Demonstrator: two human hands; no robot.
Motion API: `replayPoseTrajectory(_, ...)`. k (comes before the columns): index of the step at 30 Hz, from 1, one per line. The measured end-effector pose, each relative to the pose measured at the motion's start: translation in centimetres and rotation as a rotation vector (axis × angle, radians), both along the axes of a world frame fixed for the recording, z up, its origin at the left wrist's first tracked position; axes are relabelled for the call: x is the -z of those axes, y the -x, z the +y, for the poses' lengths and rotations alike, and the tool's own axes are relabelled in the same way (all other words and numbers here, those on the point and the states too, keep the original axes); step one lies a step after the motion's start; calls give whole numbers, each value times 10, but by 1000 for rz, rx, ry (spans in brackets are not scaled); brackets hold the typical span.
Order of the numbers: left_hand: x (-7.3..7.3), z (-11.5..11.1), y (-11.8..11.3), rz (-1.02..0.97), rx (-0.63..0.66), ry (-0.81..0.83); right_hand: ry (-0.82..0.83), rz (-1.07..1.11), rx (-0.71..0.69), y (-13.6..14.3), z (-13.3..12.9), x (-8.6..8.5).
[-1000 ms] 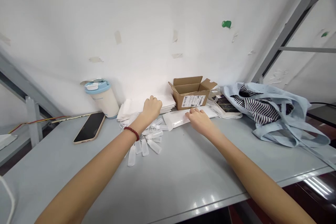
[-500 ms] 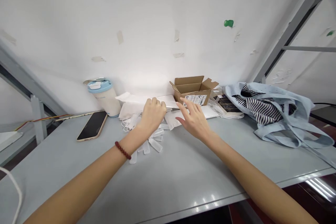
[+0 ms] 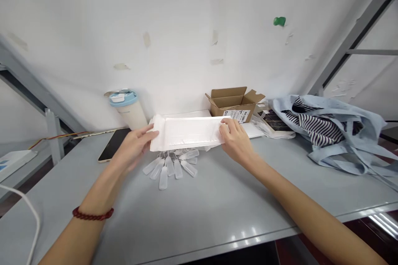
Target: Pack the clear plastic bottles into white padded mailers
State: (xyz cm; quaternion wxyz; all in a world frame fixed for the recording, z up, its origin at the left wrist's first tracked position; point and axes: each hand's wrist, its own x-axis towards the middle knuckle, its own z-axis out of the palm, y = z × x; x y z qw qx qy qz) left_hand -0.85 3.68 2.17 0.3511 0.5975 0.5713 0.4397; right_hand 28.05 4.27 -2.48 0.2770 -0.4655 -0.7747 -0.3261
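Note:
A flat white packet point(image 3: 192, 133) is raised above the grey table, stretched between both hands. My left hand point(image 3: 134, 145) pinches its left end, thumb and fingers closed at the edge. The right end is gripped by my right hand point(image 3: 235, 137), its fingers curled over the edge. Below the packet, several translucent plastic tags point(image 3: 170, 166) with thin white loops lie fanned out on the table. More white sheets or bags lie behind the packet and are mostly hidden by it.
An open cardboard box point(image 3: 231, 101) stands at the back. To the left are a cup with a blue lid point(image 3: 129, 107) and a phone point(image 3: 114, 145). A light blue cloth bag point(image 3: 345, 132) lies right, beside a black item in plastic point(image 3: 275, 122).
The white packet has come up off the pile and is now held by both hands. My left hand has moved left, uncovering more of the tags. The camera view has shifted slightly.

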Motion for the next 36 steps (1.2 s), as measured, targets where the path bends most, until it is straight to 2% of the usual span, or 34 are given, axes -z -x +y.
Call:
replayPoseTrajectory(2, 0, -6, -1, -198, 107, 211, 7, 14, 12, 4, -3, 1)
replayPoseTrajectory(4, 3, -12, -8, -284, 124, 281, 23, 29, 2, 11, -8, 1)
replayPoseTrajectory(7, 10, -18, -21, -334, 180, 309, 82, 21, -48, 23, -19, 0)
replayPoseTrajectory(10, 19, -23, -30, -349, 301, 326, 172, -18, -79, 32, -30, 0)
replayPoseTrajectory(13, 27, -28, -36, -335, 432, 298, 246, -48, -115, 38, -39, 0)
replayPoseTrajectory(16, 32, -31, -41, -292, 488, 252, 291, -92, -185, 41, -45, -2)
replayPoseTrajectory(21, 38, -31, -47, -239, 437, 265, 325, -130, -270, 42, -49, -3)
replayPoseTrajectory(27, 36, -31, -48, -170, 355, 366, 283, -82, -269, 38, -41, 2)
replayPoseTrajectory(32, 33, -30, -47, -146, 330, 306, 345, -77, -264, 39, -41, 0)
replayPoseTrajectory(36, 25, -25, -35, -173, 280, 227, 404, -37, -220, 35, -35, -1)
